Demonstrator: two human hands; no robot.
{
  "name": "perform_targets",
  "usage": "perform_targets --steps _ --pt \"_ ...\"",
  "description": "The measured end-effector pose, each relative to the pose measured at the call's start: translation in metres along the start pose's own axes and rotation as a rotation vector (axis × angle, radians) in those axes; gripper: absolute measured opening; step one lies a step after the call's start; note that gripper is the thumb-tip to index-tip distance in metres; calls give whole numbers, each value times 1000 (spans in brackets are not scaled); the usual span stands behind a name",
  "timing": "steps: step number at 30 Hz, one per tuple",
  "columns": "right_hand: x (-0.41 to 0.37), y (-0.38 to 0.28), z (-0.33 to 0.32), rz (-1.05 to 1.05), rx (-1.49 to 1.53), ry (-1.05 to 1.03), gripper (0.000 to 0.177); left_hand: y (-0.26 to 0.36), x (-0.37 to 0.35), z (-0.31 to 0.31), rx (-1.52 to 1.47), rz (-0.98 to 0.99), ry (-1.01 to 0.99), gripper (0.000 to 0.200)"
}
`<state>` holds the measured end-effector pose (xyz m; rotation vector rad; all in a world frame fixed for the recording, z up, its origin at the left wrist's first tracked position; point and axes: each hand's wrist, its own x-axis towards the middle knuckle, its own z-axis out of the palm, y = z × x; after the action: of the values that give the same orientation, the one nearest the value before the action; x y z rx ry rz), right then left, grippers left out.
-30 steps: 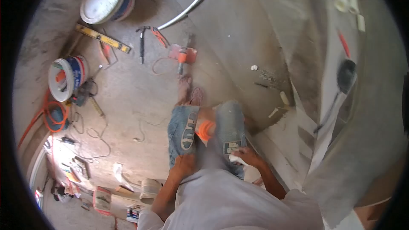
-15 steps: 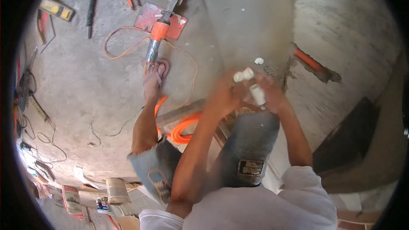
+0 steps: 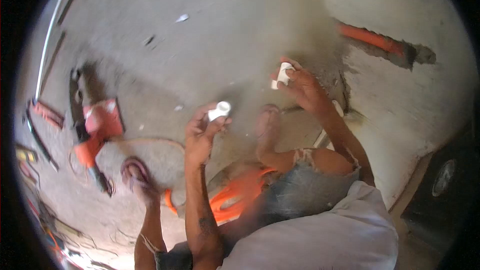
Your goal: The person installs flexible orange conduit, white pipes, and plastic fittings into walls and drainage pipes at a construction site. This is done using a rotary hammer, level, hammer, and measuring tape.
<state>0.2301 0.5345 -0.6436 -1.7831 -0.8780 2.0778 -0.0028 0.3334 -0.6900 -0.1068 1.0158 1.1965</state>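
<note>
My left hand (image 3: 200, 132) is closed around a short white plastic pipe fitting (image 3: 219, 111), whose round open end faces up. Further right and higher in view, my right hand (image 3: 306, 87) grips another white plastic pipe fitting (image 3: 284, 74) between thumb and fingers. The two fittings are apart, held above the concrete floor in front of my knees. Blur and my fingers hide the exact shape of both fittings.
An orange corded power tool (image 3: 90, 150) with a flat metal end rests by a red plate (image 3: 114, 115). Beside my legs lies a coil of orange tubing (image 3: 235, 200). An orange pipe (image 3: 372, 37) shows in a groove. Red cutters (image 3: 47, 114) lie at left.
My hands have moved apart, one fitting in each; before, they were close together over my knee. The camera view has shifted and turned, so the floor tools appear further left and lower.
</note>
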Motion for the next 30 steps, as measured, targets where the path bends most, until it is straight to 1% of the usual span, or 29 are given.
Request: perform_targets --steps 1,3,5,7,8,10,11,13,15,17,20,22,23,26,29,30 --pt "10 21 -37 -134 -152 59 37 2 8 9 20 -10 0 26" --pt "25 20 -86 -224 -24 152 35 4 27 24 114 57 9 26" --pt "31 14 -122 -108 551 179 33 6 41 40 198 102 10 26" --pt "43 13 -160 -334 248 244 34 9 54 59 278 128 -8 26" --pt "51 13 -180 -442 100 274 34 10 60 70 288 96 -13 26" --pt "69 13 -224 -686 -856 430 36 5 71 90 381 88 -37 26" --pt "80 15 -243 -765 -1344 488 37 0 75 99 429 77 -48 26" --pt "111 15 -273 -701 -967 511 40 -14 81 111 468 50 -65 26" --pt "117 8 -269 -620 -514 517 40 -24 81 123 506 8 -49 26" --pt "109 -26 -243 -508 2 509 39 -35 79 137 534 -55 -12 25" --pt "128 -34 -265 -503 -108 456 40 -46 81 158 680 -127 -22 26" --pt "143 -35 -274 -573 -148 403 39 -58 82 165 706 -105 -19 27" --pt "150 -37 -277 -615 -169 378 39 -64 83 168 717 -89 -22 27" --pt "161 -40 -280 -872 -484 498 38 -74 85 183 675 -104 34 27" --pt "173 -37 -282 -896 -350 423 44 -76 91 207 843 -118 53 28" --pt "175 -36 -282 -877 -350 436 45 -77 92 211 886 -111 50 28"
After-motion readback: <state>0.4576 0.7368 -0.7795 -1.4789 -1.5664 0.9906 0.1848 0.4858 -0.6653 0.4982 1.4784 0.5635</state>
